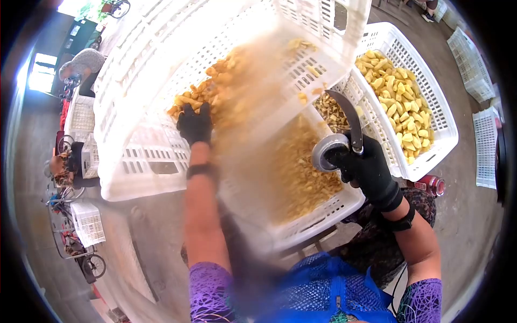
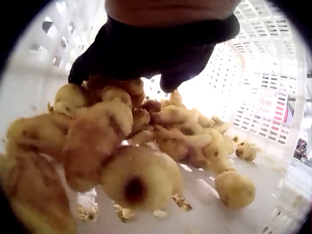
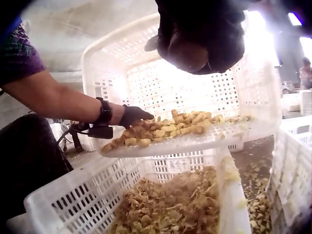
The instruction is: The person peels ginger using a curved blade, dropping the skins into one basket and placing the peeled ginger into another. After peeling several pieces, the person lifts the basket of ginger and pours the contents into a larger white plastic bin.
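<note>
My gloved left hand (image 1: pixel 195 124) reaches into a tilted white plastic crate (image 1: pixel 137 167) and touches a pile of knobby, ginger-like roots (image 2: pixel 97 141). In the right wrist view, its fingers extend over the near end of the pile. My gloved right hand (image 1: pixel 369 169) grips a knife (image 1: pixel 350 116) with a dark, curved blade pointing up and away. A round metal piece (image 1: pixel 329 152) shows at the same hand. Under the tilted crate stands a second white crate (image 3: pixel 53 195) holding brown and yellow peelings (image 3: pixel 170 200). Much of the pile's right side is blurred in the head view.
On the right, a white crate (image 1: pixel 447 132) holds pale yellow peeled pieces (image 1: pixel 401 102). More scraps (image 1: pixel 329 111) lie between the crates. A red can-like object (image 1: pixel 428 184) is beside my knee. Other crates (image 1: pixel 88 222), bicycles and people are farther off at left.
</note>
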A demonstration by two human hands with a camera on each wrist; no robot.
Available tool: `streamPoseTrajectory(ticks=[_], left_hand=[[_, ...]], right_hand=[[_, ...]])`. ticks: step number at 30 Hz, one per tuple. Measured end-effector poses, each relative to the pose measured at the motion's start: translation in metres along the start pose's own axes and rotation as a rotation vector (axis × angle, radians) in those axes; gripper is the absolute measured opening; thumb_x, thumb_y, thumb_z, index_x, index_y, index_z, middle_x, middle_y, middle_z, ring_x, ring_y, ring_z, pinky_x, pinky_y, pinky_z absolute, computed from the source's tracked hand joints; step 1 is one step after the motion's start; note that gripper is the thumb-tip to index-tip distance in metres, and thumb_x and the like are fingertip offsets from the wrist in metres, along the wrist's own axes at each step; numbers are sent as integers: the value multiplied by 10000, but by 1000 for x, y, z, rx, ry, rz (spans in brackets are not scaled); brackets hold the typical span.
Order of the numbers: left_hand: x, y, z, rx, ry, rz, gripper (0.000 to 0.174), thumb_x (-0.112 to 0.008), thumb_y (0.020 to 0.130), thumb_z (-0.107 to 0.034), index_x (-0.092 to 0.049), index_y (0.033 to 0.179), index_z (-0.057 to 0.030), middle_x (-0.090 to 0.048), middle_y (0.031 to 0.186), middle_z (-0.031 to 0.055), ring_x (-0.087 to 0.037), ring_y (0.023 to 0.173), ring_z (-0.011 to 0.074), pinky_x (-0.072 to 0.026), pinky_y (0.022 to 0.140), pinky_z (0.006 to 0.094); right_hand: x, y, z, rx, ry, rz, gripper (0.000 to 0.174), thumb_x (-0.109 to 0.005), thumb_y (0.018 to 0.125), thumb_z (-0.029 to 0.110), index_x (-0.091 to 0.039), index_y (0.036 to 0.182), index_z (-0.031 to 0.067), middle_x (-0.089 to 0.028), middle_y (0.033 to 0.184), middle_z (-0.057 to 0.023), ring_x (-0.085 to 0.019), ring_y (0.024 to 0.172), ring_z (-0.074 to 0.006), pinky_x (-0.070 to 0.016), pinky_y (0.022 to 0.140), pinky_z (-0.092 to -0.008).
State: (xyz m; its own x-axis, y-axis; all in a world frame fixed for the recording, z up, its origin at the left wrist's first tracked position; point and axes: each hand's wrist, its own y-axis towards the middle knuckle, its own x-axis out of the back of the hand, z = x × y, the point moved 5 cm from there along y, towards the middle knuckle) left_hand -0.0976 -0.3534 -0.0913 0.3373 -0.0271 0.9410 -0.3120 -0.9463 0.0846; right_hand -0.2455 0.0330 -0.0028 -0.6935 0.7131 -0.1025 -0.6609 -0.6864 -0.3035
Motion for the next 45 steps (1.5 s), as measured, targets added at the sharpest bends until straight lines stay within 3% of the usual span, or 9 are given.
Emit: streamPoseTrajectory(ticks=[3,5,6,8,14,21,23,31,45], left_hand=[[-4,-6,-9,-42,171,-98,631,-549,794,-524,-542,1254,-93,-551,1161,238,-439,1185,403,-389,952,486],[1,-15,-14,-97,180,-154,629,-553,787,-534,-547,1253,-112,-544,1181,237,-448,1157,418,-383,958,482],[-2,-16,-10,-96,180,-152,629,-553,787,-534,-547,1253,-112,-544,1181,237,-448,1157,418,-383,958,482],[-8,-16,-10,-185,183,-155,607,-543,792,-527,-557,1241,-118,-509,1246,232,-428,1187,401,-319,1003,517],[-4,-30,-79,-441,321,-426,532,-602,807,-465,-584,1224,-135,-500,1309,192,-375,1277,370,-232,1025,584],[-57,-24,-188,-802,313,-194,507,-586,830,-353,-482,1313,-238,-472,1328,83,-346,1305,316,-225,1011,638],[-76,-17,-189,-811,340,-211,479,-585,828,-354,-506,1282,-225,-494,1285,78,-373,1275,315,-244,996,630],[-41,-19,-165,-688,393,38,367,-624,781,-458,-645,977,-148,-557,1102,100,-502,1080,295,-389,840,508],[-31,4,-145,-901,135,-337,422,-653,780,-410,-621,1098,-135,-607,1151,121,-527,1116,275,-330,936,466]], right_hand=[[-3,-2,1,-34,-25,60,188,-708,795,130,-635,948,48,-579,626,3,-501,467,-52,-355,397,-201],[-6,-4,-1,0,-71,161,322,-630,880,101,-582,1182,-1,-654,912,-3,-583,822,-55,-489,717,-231],[-8,-3,-3,-2,-72,161,322,-630,880,101,-582,1182,-1,-654,912,-3,-583,822,-55,-489,717,-231],[-11,0,-5,48,35,92,165,-712,803,129,-641,932,55,-587,646,24,-522,517,-39,-386,452,-196],[-10,3,-9,28,-6,75,195,-723,800,126,-632,956,51,-586,665,32,-520,541,-32,-395,463,-195],[2,9,-26,15,-223,-3,254,-735,788,93,-611,1001,34,-595,719,32,-528,586,-29,-426,506,-204],[8,11,-37,246,-475,-65,257,-744,778,80,-611,991,30,-598,735,34,-537,625,-31,-444,543,-210],[14,12,-40,198,-544,-97,244,-736,782,59,-615,991,22,-611,777,27,-551,703,-38,-467,611,-218],[4,12,-31,141,-347,92,132,-686,808,17,-659,931,-23,-702,871,-98,-676,809,-159,-548,740,-294]])
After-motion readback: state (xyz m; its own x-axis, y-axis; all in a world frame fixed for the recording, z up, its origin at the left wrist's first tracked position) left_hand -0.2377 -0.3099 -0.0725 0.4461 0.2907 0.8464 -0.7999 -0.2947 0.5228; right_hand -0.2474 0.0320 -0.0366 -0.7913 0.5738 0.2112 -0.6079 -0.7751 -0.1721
